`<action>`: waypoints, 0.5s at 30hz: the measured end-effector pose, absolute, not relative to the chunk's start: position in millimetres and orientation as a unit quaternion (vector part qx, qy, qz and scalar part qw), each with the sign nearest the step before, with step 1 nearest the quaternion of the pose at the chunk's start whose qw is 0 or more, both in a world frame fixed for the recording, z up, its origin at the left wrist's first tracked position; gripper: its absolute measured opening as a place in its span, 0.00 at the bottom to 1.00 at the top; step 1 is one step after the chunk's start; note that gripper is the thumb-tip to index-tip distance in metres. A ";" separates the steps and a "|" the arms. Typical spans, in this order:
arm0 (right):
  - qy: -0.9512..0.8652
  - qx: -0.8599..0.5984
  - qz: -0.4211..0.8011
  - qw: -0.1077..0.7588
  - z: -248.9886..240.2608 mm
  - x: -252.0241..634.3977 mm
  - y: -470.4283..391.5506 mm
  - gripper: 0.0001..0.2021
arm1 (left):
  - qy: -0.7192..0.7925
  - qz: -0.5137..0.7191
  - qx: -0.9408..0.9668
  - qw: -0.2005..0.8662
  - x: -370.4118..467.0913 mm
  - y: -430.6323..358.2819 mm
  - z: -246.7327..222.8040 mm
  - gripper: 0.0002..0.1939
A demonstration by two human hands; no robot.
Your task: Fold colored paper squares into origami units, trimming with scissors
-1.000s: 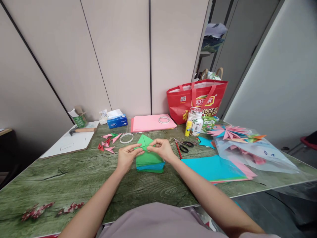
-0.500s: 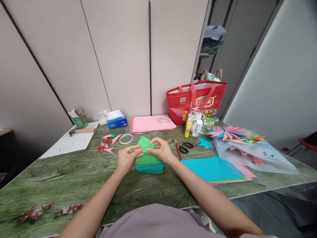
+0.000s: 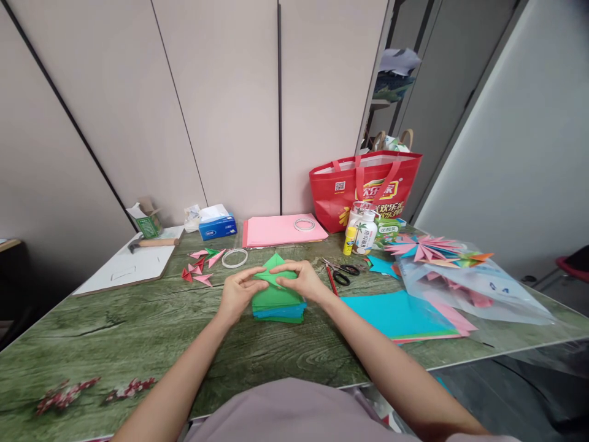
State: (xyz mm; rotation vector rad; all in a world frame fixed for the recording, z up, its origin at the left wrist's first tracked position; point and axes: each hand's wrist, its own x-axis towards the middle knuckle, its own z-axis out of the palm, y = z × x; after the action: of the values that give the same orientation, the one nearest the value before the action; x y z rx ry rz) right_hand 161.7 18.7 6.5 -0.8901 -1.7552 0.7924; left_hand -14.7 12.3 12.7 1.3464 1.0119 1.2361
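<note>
Between my two hands is a folded piece of green paper [image 3: 276, 265] with a pointed top and crease lines. My left hand [image 3: 237, 293] pinches its left side between thumb and fingers. On the right side, my right hand [image 3: 302, 281] grips it the same way, fingers over the upper face and thumb near the lower edge. Directly beneath lies a stack of green and blue paper squares [image 3: 278, 313]. The fingers cover part of the folded sheet's sides.
Small folded paper pieces [image 3: 200, 265] and a tape roll [image 3: 234, 258] lie left. Scissors [image 3: 343, 274], a red pencil [image 3: 331, 279], a glue stick [image 3: 349, 240] and blue sheets [image 3: 396, 313] are right. Pink paper [image 3: 276, 230] and a red bag [image 3: 331, 196] stand behind.
The green paper's point has shifted slightly right and up. My fingers have slid inward across its upper face, and the right-hand fingers now lie flatter over it.
</note>
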 end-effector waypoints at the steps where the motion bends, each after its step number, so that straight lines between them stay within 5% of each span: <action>1: -0.722 -0.363 0.329 0.489 6.2 161.7 19.1 0.12 | 0.418 0.525 0.546 0.502 -15.1 12.8 13.1 0.19; 15: -0.723 -0.356 0.352 0.477 5.2 163.9 22.9 0.12 | 0.400 0.540 0.483 0.561 -18.5 13.4 14.8 0.23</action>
State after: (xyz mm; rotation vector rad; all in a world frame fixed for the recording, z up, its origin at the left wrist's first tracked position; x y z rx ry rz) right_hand 163.9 22.9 5.2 -0.8692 -1.7658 0.8605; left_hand -18.5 13.4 14.8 1.1369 0.9422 1.2725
